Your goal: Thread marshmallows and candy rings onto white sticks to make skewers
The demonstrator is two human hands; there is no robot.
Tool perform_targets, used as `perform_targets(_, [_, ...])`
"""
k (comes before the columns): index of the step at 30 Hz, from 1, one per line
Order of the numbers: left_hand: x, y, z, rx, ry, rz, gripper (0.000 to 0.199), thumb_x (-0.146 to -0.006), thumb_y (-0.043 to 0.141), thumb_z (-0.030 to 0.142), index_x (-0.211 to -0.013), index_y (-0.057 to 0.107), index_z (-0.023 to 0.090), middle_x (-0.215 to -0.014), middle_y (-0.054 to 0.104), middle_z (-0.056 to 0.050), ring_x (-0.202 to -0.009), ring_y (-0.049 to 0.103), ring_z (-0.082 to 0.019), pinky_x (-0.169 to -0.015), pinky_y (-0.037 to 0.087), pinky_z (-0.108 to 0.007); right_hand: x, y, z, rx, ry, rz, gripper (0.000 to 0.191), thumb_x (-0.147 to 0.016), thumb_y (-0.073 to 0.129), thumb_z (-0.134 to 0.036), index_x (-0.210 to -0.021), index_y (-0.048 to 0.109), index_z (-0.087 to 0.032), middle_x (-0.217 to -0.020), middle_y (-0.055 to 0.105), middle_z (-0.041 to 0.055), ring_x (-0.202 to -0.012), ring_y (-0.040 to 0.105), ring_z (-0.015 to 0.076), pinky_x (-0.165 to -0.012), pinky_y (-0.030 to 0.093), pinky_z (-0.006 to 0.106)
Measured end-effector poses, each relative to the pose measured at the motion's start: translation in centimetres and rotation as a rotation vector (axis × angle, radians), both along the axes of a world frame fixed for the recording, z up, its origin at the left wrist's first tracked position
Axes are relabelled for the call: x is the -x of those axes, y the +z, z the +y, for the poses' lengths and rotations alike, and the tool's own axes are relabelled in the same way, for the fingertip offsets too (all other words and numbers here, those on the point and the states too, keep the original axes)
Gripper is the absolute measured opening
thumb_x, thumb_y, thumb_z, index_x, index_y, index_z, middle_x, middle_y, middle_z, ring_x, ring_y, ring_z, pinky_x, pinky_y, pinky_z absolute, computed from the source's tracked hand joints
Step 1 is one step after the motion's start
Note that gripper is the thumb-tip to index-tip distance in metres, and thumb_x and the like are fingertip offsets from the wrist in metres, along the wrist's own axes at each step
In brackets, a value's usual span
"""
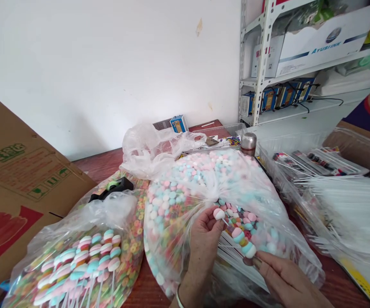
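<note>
My left hand (204, 231) pinches a pink-and-white marshmallow (219, 214) between thumb and fingers, at the tip of a thin white stick. Farther down that stick sit pink, blue and white marshmallows with yellowish candy between them, making a candy skewer (243, 243). Its lower end is in the closed fingers of my right hand (278, 273). Below both hands spreads a large clear plastic bag (172, 226) of pastel marshmallows and gummy rings, gathered at its middle. White sticks (239, 261) lie under the skewer, partly hidden by my hands.
On the left, several finished candy skewers (88, 256) lie on a bag of gummy rings (136, 218), near a black tape dispenser (114, 188). A cardboard box (21, 179) stands beyond. To the right, a clear bin (275, 188) holds white sticks. Behind are a metal-topped container (248, 143) and shelving (260, 64).
</note>
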State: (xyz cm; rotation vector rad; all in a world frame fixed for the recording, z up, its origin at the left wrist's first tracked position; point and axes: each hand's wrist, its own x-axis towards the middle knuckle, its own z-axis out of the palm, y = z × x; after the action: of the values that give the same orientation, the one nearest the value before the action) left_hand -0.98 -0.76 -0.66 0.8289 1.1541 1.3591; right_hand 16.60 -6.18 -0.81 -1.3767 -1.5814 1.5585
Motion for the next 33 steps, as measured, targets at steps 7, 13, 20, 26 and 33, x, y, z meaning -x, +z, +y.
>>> perform_targets(7, [-0.3,-0.3,0.0,-0.050,-0.012,0.091,0.029,-0.074,0.076,0.022,-0.102,0.072,0.018,-0.099,0.078,-0.008,-0.087,0.073,-0.022,-0.074,0.058,-0.030,0.8,-1.0,-1.2,0.286,-0.106,0.202,0.058,-0.079,0.043,-0.073,-0.092,0.066,-0.022,-0.054,0.038,-0.0056,-0.048,0.029,0.0121,-0.043,0.021,0.025])
perform_targets(13, [-0.5,-0.1,-0.3,-0.103,-0.026,0.197,0.027,-0.078,0.070,0.021,-0.104,0.072,0.019,-0.096,0.078,-0.006,-0.082,0.072,-0.020,-0.073,0.057,-0.029,1.7,-0.1,-1.2,0.320,-0.056,0.255,0.056,-0.080,0.044,-0.071,-0.094,0.064,-0.020,-0.048,0.037,-0.0090,-0.041,0.023,0.0097,-0.040,0.025,0.023])
perform_targets(20, [-0.1,-0.8,-0.3,-0.158,-0.034,0.280,0.026,-0.081,0.070,0.023,-0.106,0.072,0.020,-0.101,0.076,-0.008,-0.089,0.071,-0.022,-0.078,0.057,-0.032,2.4,-0.4,-0.9,0.283,-0.085,0.281,0.056,-0.082,0.044,-0.071,-0.093,0.064,-0.020,-0.047,0.040,-0.0078,-0.043,0.033,0.0112,-0.047,0.034,0.024])
perform_targets(26, [0.2,-1.6,-0.1,-0.175,-0.053,0.313,0.027,-0.082,0.069,0.028,-0.108,0.072,0.021,-0.102,0.076,-0.009,-0.089,0.070,-0.023,-0.079,0.057,-0.034,3.2,-1.7,-0.9,0.297,-0.149,0.332,0.053,-0.084,0.044,-0.069,-0.095,0.063,-0.021,-0.042,0.037,-0.0097,-0.036,0.028,0.0091,-0.040,0.034,0.022])
perform_targets(33, [0.2,-2.1,-0.6,-0.159,-0.040,0.282,0.033,-0.084,0.069,0.033,-0.114,0.070,0.022,-0.106,0.073,-0.009,-0.091,0.068,-0.023,-0.082,0.055,-0.034,4.1,-2.9,0.0,0.246,-0.091,0.354,0.063,-0.083,0.040,-0.075,-0.099,0.063,-0.019,-0.043,0.036,-0.0110,-0.032,0.026,0.0085,-0.035,0.033,0.022])
